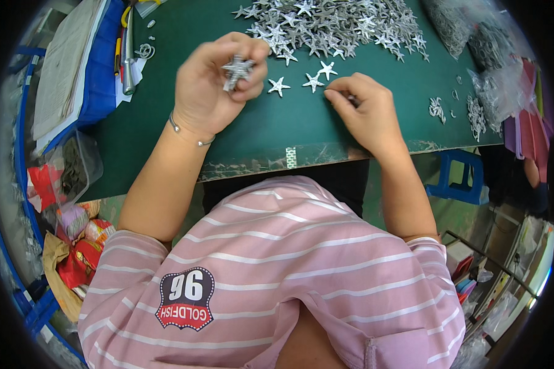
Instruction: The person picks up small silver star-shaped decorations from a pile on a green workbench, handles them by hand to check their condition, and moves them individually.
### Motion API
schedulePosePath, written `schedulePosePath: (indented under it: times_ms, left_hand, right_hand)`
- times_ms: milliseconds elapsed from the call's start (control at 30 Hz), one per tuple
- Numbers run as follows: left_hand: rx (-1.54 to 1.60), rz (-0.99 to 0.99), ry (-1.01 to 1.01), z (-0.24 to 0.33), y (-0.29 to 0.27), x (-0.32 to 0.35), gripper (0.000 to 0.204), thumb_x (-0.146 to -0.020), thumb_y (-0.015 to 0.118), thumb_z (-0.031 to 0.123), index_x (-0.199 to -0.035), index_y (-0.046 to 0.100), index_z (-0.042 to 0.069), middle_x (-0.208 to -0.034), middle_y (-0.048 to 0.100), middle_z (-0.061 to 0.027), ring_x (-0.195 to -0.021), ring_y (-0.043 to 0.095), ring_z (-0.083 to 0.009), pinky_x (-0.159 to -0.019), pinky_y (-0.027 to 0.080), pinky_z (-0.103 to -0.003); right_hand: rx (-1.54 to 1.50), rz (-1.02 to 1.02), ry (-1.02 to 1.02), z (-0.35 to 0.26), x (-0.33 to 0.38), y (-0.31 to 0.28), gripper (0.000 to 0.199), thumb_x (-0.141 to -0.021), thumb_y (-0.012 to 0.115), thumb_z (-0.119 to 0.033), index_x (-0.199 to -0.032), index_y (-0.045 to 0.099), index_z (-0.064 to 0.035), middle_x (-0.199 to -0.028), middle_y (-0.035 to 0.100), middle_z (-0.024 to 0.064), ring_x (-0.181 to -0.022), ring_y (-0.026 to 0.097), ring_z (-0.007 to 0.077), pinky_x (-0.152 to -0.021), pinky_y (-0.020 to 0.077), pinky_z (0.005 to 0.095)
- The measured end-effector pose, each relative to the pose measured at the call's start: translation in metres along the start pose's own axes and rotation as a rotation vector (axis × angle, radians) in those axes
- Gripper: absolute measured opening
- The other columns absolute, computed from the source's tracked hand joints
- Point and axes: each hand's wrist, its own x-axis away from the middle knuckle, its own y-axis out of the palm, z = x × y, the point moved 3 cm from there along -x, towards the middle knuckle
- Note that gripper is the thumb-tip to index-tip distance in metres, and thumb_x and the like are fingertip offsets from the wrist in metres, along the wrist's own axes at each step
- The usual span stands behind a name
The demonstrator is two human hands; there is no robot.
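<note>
Raised over the green table, my left hand [223,86] curls its fingers around a few silver star-shaped metal pieces [237,69]. My right hand [364,111] is lower and to the right, thumb and fingers drawn together just above the tabletop. Something small and dark shows inside its curled fingers, too hidden to name. Between the hands lie three loose silver starfish-like stars: one star [279,87] on the left, a middle star [313,82] nearest my right fingertips, and another star [327,70] touching or almost touching the middle one.
A large heap of silver stars [345,27] covers the far middle of the table [240,150]. Clear bags of metal parts [489,46] and small chain piles [476,117] sit at right. A blue bin with papers [98,92] and a plastic tub [83,163] stand left; a blue stool [457,178] is below right.
</note>
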Motion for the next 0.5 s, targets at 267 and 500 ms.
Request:
schedulePosePath:
  times_ms: [267,500]
  left_hand:
    - [-1.502,0.281,0.165,-0.001,-0.010,-0.001,0.022,-0.077,0.075,0.018,-0.090,0.065,0.002,-0.071,0.050,0.0000,-0.061,0.048,-0.0109,-0.056,0.042,-0.026]
    - [-1.771,0.069,0.225,-0.013,0.001,0.006,0.026,-0.067,0.080,0.010,-0.087,0.064,0.003,-0.078,0.055,-0.0062,-0.069,0.056,-0.0198,-0.063,0.047,-0.030]
  right_hand:
    - [-0.715,-0.192,0.447,-0.001,-0.013,-0.006,0.012,-0.085,0.065,-0.011,-0.094,0.067,-0.0026,-0.069,0.058,-0.0011,-0.062,0.055,0.0075,-0.050,0.0405,0.0214]
    - [0.052,-0.119,-0.068,-0.010,-0.017,0.006,0.017,-0.076,0.072,-0.010,-0.090,0.065,-0.0044,-0.079,0.061,0.0106,-0.069,0.061,0.0284,-0.061,0.0491,0.0352]
